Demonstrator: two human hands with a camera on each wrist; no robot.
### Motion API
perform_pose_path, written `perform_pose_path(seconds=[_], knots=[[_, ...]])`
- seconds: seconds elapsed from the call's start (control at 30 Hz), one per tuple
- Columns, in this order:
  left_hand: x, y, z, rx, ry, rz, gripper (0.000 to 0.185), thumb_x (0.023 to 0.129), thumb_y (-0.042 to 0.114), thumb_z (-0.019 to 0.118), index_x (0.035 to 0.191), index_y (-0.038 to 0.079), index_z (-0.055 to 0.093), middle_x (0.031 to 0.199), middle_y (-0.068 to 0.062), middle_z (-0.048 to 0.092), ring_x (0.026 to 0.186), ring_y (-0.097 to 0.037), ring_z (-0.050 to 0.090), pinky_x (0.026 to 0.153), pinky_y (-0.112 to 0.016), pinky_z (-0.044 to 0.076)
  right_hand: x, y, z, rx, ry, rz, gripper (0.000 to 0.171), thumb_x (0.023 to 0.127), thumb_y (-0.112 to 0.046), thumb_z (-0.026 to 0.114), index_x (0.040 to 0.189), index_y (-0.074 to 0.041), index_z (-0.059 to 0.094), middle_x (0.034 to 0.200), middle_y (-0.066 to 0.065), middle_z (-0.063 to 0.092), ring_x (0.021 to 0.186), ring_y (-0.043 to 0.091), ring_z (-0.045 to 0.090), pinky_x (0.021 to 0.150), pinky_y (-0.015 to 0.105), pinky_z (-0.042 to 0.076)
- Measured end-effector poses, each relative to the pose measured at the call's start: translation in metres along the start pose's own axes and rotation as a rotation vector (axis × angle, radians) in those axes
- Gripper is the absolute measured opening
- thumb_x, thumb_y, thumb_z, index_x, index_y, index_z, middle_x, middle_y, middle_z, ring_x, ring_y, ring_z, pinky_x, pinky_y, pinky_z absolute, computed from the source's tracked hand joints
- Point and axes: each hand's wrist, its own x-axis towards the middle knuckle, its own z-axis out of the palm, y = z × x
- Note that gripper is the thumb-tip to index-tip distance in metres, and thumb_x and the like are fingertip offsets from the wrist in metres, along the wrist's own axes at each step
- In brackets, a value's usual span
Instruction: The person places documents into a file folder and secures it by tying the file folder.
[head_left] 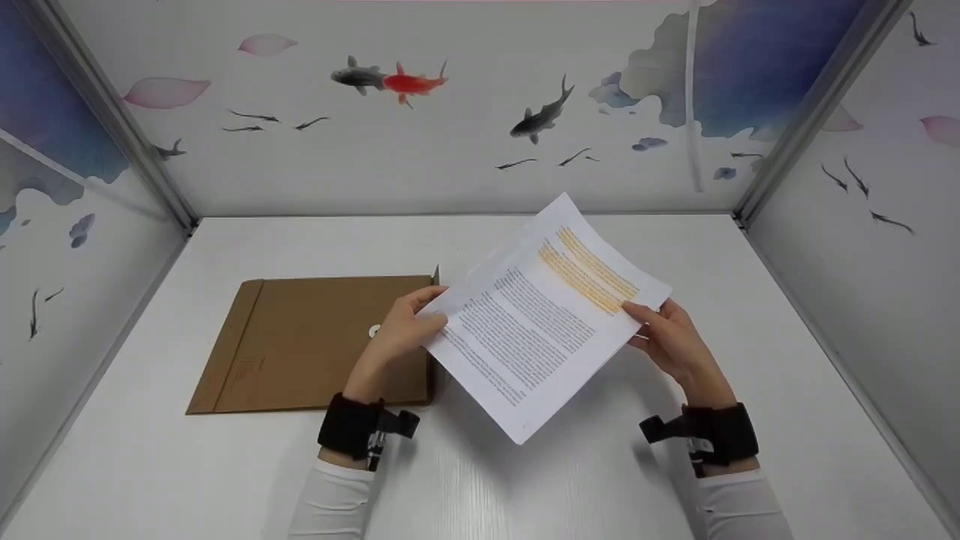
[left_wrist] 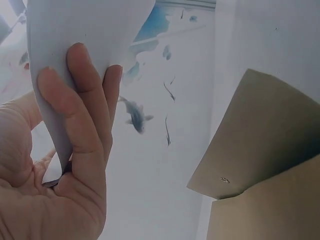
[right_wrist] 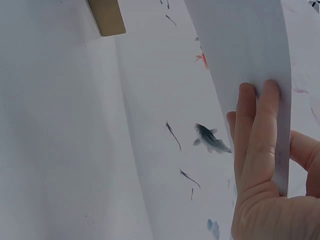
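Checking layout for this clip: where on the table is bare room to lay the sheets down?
Bare table lies right of the printed sheets, and along the near edge. The brown envelope crowds the left-centre, under the left hand. The right hand holds the sheets' other edge.

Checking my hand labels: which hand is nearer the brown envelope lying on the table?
Left. The left hand holds the printed pages directly above the brown envelope's right edge; the right hand grips their far side, well off to the envelope's right.

The white desk (head_left: 750, 360) lay open to the right and front of the raised white printed sheets (head_left: 536, 322), while the flat brown cardboard envelope (head_left: 300, 345) filled the left and fish-patterned walls (head_left: 465, 127) closed three sides.
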Motion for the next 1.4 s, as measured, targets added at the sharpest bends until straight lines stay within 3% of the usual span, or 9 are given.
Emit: perform_pose_path(seconds=[0.23, 0.47, 0.67, 0.87, 1.13, 1.4], knots=[[-0.001, -0.002, -0.005, 0.035, -0.036, -0.01, 0.053, 0.089, 0.004, 0.053, 0.141, -0.002, 0.056, 0.129, -0.026, 0.063, 0.076, -0.012, 0.064, 0.063, -0.018, 0.052, 0.0, 0.001, -0.002, 0.031, 0.018, -0.008, 0.022, 0.104, -0.015, 0.059, 0.126, -0.02, 0.061, 0.106, -0.006, 0.076, 0.093, 0.011, 0.076, 0.074, 0.024, 0.062], [-0.002, 0.0, -0.004, 0.025, -0.038, -0.021, 0.053, 0.09, 0.003, 0.052, 0.143, -0.001, 0.055, 0.127, -0.024, 0.064, 0.077, -0.011, 0.065, 0.063, -0.019, 0.053, 0.003, 0.001, -0.003, -0.006, 0.039, 0.004, 0.049, 0.102, -0.015, 0.063, 0.147, -0.014, 0.043, 0.109, -0.008, 0.073, 0.095, 0.01, 0.075, 0.076, 0.024, 0.062], [-0.001, 0.001, -0.004, -0.073, -0.008, -0.006, 0.055, 0.089, 0.0, 0.053, 0.144, -0.002, 0.053, 0.122, -0.023, 0.065, 0.079, -0.011, 0.065, 0.065, -0.019, 0.054, 0.004, 0.001, -0.005, -0.003, 0.083, -0.001, 0.061, 0.101, -0.016, 0.065, 0.154, -0.012, 0.035, 0.11, -0.009, 0.07, 0.095, 0.009, 0.074, 0.077, 0.023, 0.062], [-0.004, 0.005, -0.005, -0.166, 0.007, 0.005, 0.052, 0.096, 0.005, 0.059, 0.147, -0.001, 0.051, 0.113, -0.015, 0.069, 0.077, -0.009, 0.068, 0.065, -0.025, 0.057, 0.003, 0.0, -0.007, 0.016, 0.112, -0.017, 0.062, 0.102, -0.014, 0.062, 0.156, -0.01, 0.032, 0.11, -0.01, 0.069, 0.095, 0.007, 0.073, 0.078, 0.021, 0.061], [-0.003, 0.011, 0.009, -0.447, -0.001, -0.033, 0.057, 0.099, 0.003, 0.057, 0.154, 0.0, 0.04, 0.099, 0.004, 0.074, 0.079, -0.009, 0.073, 0.067, -0.026, 0.062, 0.002, -0.002, -0.01, 0.037, 0.177, -0.006, 0.071, 0.1, -0.016, 0.065, 0.16, -0.009, 0.026, 0.108, -0.011, 0.069, 0.093, 0.006, 0.073, 0.078, 0.019, 0.06], [-0.003, 0.011, 0.021, -0.467, 0.01, -0.074, 0.042, 0.1, 0.008, 0.058, 0.139, -0.003, 0.049, 0.094, 0.007, 0.075, 0.08, -0.009, 0.074, 0.07, -0.025, 0.061, 0.002, -0.004, -0.011, 0.07, 0.228, 0.001, 0.07, 0.099, -0.017, 0.067, 0.158, -0.011, 0.03, 0.109, -0.01, 0.068, 0.093, 0.006, 0.074, 0.078, 0.019, 0.061]])
